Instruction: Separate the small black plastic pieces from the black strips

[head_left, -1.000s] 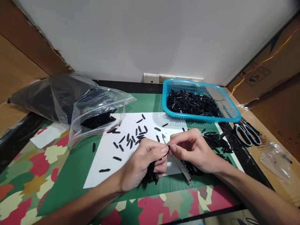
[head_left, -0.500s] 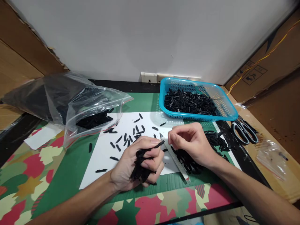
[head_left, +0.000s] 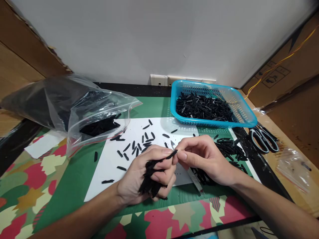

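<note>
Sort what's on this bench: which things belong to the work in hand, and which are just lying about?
In use:
left hand, clutching a bundle of black strips
right hand, pinching one black strip
loose strips on the white sheet
blue basket of strips
plastic bag of strips

Lying about:
scissors
small clear bag

I take this for a small home workshop for piecework: a table (head_left: pixel 74 186) with a patterned cloth against a plain wall, cardboard boxes (head_left: pixel 286 76) at both sides, a basket (head_left: pixel 249 116) and bag (head_left: pixel 82 106) full of small black parts, and scissors (head_left: pixel 264 141).
</note>
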A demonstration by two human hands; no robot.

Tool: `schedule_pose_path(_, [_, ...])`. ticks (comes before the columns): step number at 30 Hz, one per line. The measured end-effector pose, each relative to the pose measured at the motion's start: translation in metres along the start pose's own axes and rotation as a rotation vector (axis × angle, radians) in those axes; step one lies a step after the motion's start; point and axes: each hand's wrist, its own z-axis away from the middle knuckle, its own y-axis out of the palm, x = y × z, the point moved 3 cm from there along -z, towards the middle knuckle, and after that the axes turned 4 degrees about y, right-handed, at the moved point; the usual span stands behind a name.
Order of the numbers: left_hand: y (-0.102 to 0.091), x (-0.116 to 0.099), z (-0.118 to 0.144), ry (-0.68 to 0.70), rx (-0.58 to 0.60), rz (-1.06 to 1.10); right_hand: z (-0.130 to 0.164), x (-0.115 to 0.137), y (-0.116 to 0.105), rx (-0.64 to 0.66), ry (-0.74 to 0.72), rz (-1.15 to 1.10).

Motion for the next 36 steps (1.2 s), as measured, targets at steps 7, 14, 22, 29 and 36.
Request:
schedule_pose_path(7, [-0.001, -0.001, -0.001, 0.044, -0.047, -0.053, -0.001, -0.001, -0.003, -0.004, 0.013, 0.024])
schedule_pose_path(14, [0.000, -0.001, 0.000, 0.071, -0.056, -0.125, -0.001, 0.001, -0.004, 0.009, 0.019, 0.073])
schedule_pose_path(22, [-0.006, 0.000, -0.003, 0.069, -0.052, -0.370, 0.001, 0.004, -0.014, 0.023, 0.053, 0.208])
schedule_pose_path(29, [-0.006, 0.000, -0.005, 0.157, -0.085, -0.500, 0.002, -0.001, -0.012, -0.103, 0.007, 0.305])
schedule_pose_path(36, [-0.003, 0.000, -0.005, 0.164, -0.061, -0.502, 0.002, -0.002, -0.007, -0.131, -0.028, 0.393])
